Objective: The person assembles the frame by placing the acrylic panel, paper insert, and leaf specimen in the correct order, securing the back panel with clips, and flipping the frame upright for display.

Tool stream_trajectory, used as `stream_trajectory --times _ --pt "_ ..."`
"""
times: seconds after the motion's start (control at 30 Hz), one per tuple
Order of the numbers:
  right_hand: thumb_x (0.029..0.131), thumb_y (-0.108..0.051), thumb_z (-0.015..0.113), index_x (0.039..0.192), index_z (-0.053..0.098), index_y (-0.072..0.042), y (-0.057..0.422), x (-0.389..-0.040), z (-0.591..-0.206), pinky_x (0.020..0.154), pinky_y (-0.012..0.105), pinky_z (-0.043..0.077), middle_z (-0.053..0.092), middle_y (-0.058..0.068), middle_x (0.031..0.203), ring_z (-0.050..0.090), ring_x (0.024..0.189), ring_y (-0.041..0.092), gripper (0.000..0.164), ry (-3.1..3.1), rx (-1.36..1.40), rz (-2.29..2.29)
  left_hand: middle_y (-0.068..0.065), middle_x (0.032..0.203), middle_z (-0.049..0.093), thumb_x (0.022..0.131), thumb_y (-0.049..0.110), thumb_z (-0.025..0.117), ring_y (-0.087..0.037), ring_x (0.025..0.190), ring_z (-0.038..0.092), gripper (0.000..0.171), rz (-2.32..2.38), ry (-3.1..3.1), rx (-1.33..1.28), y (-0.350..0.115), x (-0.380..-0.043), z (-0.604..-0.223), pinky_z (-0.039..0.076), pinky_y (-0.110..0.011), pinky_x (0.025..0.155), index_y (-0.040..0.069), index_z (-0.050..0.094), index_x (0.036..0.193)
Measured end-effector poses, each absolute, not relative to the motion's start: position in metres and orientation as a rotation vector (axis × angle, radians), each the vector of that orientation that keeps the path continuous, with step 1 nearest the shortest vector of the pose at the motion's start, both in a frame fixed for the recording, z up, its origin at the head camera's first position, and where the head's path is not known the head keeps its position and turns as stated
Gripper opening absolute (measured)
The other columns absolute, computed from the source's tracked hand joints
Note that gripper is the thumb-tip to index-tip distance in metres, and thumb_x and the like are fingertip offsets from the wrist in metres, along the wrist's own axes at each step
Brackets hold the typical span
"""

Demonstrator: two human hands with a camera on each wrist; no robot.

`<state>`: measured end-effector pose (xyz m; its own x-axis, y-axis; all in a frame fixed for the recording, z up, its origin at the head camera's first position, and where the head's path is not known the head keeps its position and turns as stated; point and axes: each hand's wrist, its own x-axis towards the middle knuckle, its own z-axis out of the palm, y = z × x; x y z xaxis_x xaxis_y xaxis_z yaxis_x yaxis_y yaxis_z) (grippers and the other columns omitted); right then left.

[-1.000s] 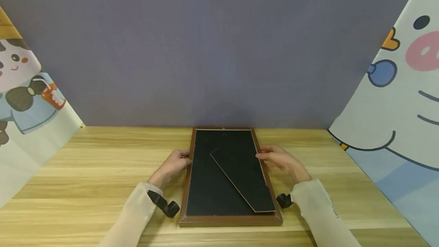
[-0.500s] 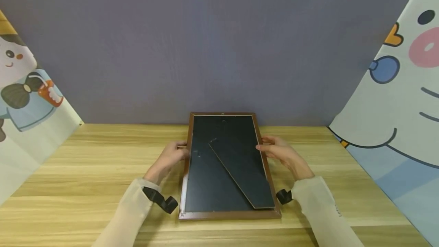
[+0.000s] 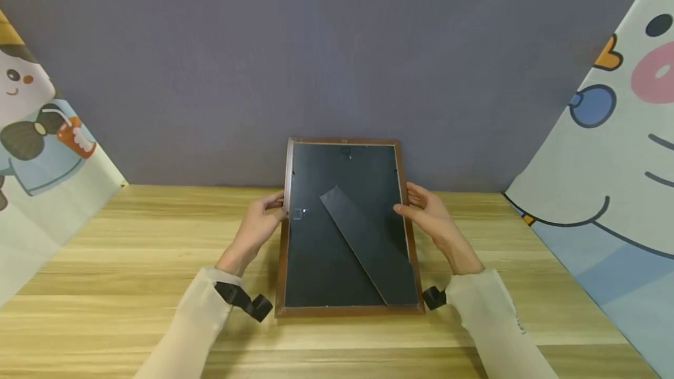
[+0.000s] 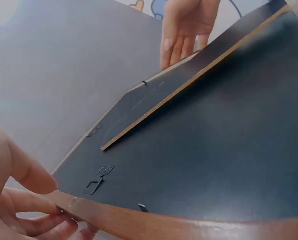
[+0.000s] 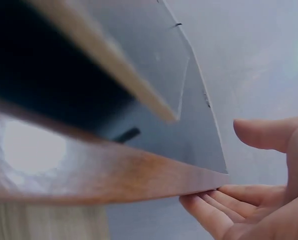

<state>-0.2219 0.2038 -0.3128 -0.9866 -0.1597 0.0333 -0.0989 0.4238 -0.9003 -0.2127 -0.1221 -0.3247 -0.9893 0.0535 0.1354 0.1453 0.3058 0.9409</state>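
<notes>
A picture frame [image 3: 347,238] with a brown wooden border and black backing stands tilted up, back towards me, its near edge low at the table. On the backing, the stand leg [image 3: 363,250] slants down to the right. My left hand [image 3: 255,221] grips the left edge, thumb at the border and fingers under it, as the left wrist view shows. At the right edge is my right hand [image 3: 434,221]. In the right wrist view its fingers [image 5: 213,215] lie straight against the border's underside, and its thumb stands apart from the frame. The front face is hidden.
The wood-grain table [image 3: 174,238] runs back to a grey panel [image 3: 337,63]. Printed cartoon panels flank it at the left [image 3: 37,104] and right [image 3: 605,151]. Small metal hangers [image 4: 100,179] sit on the backing.
The far edge of the picture frame has risen from lying flat, and the frame now leans upright. Both hands have moved up and away with it along its sides.
</notes>
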Motion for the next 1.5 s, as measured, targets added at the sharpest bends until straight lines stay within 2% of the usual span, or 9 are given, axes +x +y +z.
stream_trajectory --times 0.27,0.6,0.77,0.83,0.93,1.03,1.1,1.27,1.5 --pt "0.093 -0.014 0.060 0.152 0.018 -0.005 0.199 -0.218 -0.301 0.113 0.058 0.026 0.023 0.022 0.155 0.025 0.141 0.039 0.073 2.651 -0.241 -1.742 -0.021 0.144 0.041 0.088 -0.003 0.047 -0.035 0.131 0.039 0.054 -1.780 -2.442 -0.191 -0.122 -0.210 -0.310 0.039 -0.048 0.104 -0.004 0.039 0.141" --pt "0.092 -0.012 0.061 0.152 0.018 -0.005 0.197 -0.218 -0.296 0.111 0.056 0.031 0.020 0.016 0.157 0.026 0.141 0.038 0.073 2.721 -0.289 -1.747 -0.023 0.138 0.048 0.085 -0.006 0.050 -0.034 0.131 0.040 0.053 -1.763 -2.355 -0.208 -0.121 -0.211 -0.303 0.031 -0.047 0.111 -0.006 0.045 0.137" --pt "0.093 -0.013 0.061 0.153 0.018 -0.009 0.195 -0.218 -0.293 0.112 0.055 0.030 0.018 0.013 0.158 0.023 0.143 0.036 0.074 2.750 -0.297 -1.771 -0.025 0.132 0.053 0.081 -0.007 0.050 -0.031 0.132 0.040 0.053 -1.773 -2.288 -0.225 -0.120 -0.214 -0.302 0.028 -0.046 0.113 -0.005 0.049 0.135" --pt "0.092 -0.015 0.062 0.153 0.018 -0.010 0.193 -0.217 -0.291 0.111 0.055 0.032 0.019 0.013 0.158 0.023 0.143 0.036 0.075 2.770 -0.292 -1.778 -0.025 0.129 0.055 0.080 -0.008 0.050 -0.030 0.130 0.042 0.054 -1.778 -2.258 -0.235 -0.119 -0.215 -0.301 0.031 -0.044 0.110 -0.005 0.050 0.134" --pt "0.091 -0.017 0.064 0.153 0.019 -0.010 0.190 -0.217 -0.289 0.110 0.054 0.035 0.021 0.015 0.157 0.025 0.142 0.035 0.076 2.804 -0.287 -1.792 -0.024 0.127 0.056 0.080 -0.009 0.050 -0.028 0.125 0.046 0.054 -1.770 -2.234 -0.232 -0.119 -0.215 -0.300 0.040 -0.031 0.099 -0.003 0.051 0.134" --pt "0.091 -0.018 0.064 0.152 0.020 -0.009 0.187 -0.218 -0.288 0.109 0.052 0.036 0.023 0.015 0.156 0.027 0.142 0.035 0.076 2.822 -0.293 -1.819 -0.021 0.131 0.054 0.080 -0.009 0.049 -0.026 0.124 0.047 0.055 -1.773 -2.222 -0.228 -0.119 -0.215 -0.298 0.042 -0.021 0.089 -0.003 0.050 0.135" --pt "0.091 -0.018 0.064 0.152 0.020 -0.009 0.186 -0.219 -0.288 0.110 0.052 0.035 0.023 0.015 0.156 0.026 0.142 0.034 0.076 2.813 -0.302 -1.849 -0.018 0.135 0.052 0.081 -0.009 0.048 -0.025 0.126 0.045 0.056 -1.785 -2.217 -0.231 -0.118 -0.215 -0.297 0.044 -0.021 0.090 -0.002 0.049 0.136" --pt "0.091 -0.017 0.064 0.152 0.021 -0.010 0.186 -0.219 -0.286 0.114 0.051 0.029 0.022 0.015 0.156 0.024 0.143 0.033 0.075 2.784 -0.319 -1.943 -0.014 0.139 0.048 0.082 -0.010 0.047 -0.024 0.131 0.042 0.058 -1.840 -2.162 -0.271 -0.116 -0.215 -0.296 0.043 -0.032 0.099 0.000 0.046 0.139" --pt "0.092 -0.012 0.062 0.152 0.022 -0.012 0.185 -0.218 -0.284 0.117 0.047 0.025 0.023 0.012 0.156 0.025 0.144 0.029 0.071 2.698 -0.387 -2.075 -0.014 0.140 0.046 0.078 -0.016 0.044 -0.020 0.127 0.043 0.061 -1.895 -2.011 -0.329 -0.114 -0.216 -0.295 0.046 -0.012 0.083 -0.003 0.046 0.138"
